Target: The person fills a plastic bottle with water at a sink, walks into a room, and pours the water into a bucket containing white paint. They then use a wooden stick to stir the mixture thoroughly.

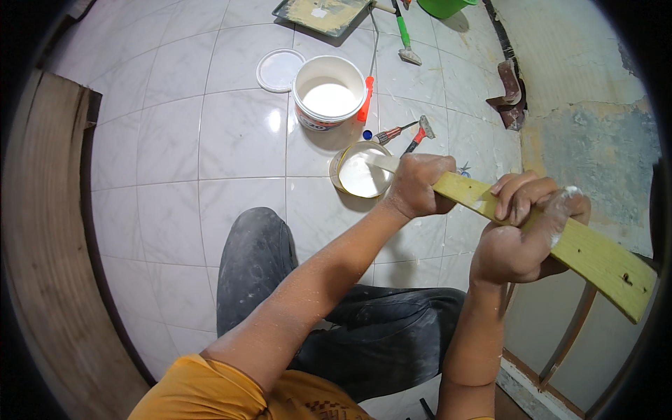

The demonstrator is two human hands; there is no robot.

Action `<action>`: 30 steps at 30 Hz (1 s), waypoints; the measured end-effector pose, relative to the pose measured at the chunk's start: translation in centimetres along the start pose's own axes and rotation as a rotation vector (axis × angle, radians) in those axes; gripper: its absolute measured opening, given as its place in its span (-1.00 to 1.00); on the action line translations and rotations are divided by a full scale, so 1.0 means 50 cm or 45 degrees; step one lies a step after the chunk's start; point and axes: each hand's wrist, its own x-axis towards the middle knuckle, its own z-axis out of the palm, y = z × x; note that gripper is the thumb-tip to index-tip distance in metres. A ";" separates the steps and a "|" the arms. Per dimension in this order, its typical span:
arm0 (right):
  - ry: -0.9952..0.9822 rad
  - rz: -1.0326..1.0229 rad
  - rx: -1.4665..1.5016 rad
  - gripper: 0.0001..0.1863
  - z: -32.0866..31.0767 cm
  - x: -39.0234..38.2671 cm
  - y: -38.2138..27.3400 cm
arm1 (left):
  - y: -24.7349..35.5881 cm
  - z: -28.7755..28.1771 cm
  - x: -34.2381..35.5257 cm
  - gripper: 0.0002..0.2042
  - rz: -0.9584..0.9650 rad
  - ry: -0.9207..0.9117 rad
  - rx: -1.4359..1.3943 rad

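1. Two hands grip one yellow wooden slat (560,241): the left hand (418,187) has its fingers wrapped round it near the paint-coated tip, and the right hand (521,234) is closed round its middle.
2. The tip dips into the small tin (359,177) of white paint on the floor, just ahead of the knee (255,241). Judging by this, slow, low strokes would keep paint off the tiles.
3. Behind stand a white bucket (329,91) and its lid (279,70), with a scraper (418,133) just right of the tin, close enough to be knocked.

glossy white marble-look floor tiles (175,140), peeling patchy wall (595,119), wooden board (49,245) at left
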 end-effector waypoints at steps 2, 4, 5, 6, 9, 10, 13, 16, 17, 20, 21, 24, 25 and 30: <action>0.027 0.035 -0.135 -0.69 0.003 0.009 -0.010 | 0.015 0.023 -0.001 -0.72 -0.003 0.053 -0.066; 0.026 0.080 -0.161 -0.68 0.002 0.020 -0.018 | 0.033 0.035 -0.012 -0.73 -0.049 0.054 -0.087; 0.024 0.112 -0.177 -0.68 0.001 0.026 -0.020 | 0.039 0.032 -0.017 -0.73 -0.081 0.015 -0.052; 0.098 0.157 -0.171 -0.69 0.001 0.030 -0.018 | 0.045 0.031 -0.021 -0.73 -0.103 -0.020 -0.025; 0.213 0.201 -0.116 -0.69 -0.003 0.032 -0.013 | 0.057 0.010 -0.028 -0.71 -0.185 -0.128 0.023; 0.210 0.215 -0.097 -0.67 -0.007 0.032 -0.012 | 0.056 0.000 -0.029 -0.71 -0.191 -0.164 0.066; 0.188 0.263 0.112 -0.64 -0.013 0.023 -0.005 | 0.046 -0.030 -0.024 -0.72 -0.144 -0.178 0.115; 0.168 0.170 0.142 -0.64 -0.006 0.014 0.008 | 0.019 -0.044 -0.009 -0.73 -0.075 -0.166 0.143; 0.140 0.100 0.114 -0.65 -0.004 0.012 0.011 | 0.009 -0.042 -0.002 -0.73 -0.054 -0.159 0.156; 0.095 -0.039 0.051 -0.71 0.007 0.010 0.014 | -0.008 -0.019 0.011 -0.72 0.017 -0.059 0.068; 0.097 -0.050 0.007 -0.72 0.010 0.011 0.011 | -0.008 -0.009 0.012 -0.72 0.020 -0.029 0.035; 0.142 -0.001 -0.189 -0.75 0.015 0.021 0.004 | 0.013 0.015 0.008 -0.73 -0.057 -0.048 -0.069; 0.119 -0.002 -0.191 -0.75 0.016 0.025 -0.001 | 0.022 0.018 0.003 -0.73 -0.081 -0.049 -0.084; 0.162 0.117 -0.090 -0.73 0.017 0.026 -0.012 | 0.052 -0.001 -0.022 -0.72 -0.126 -0.102 -0.020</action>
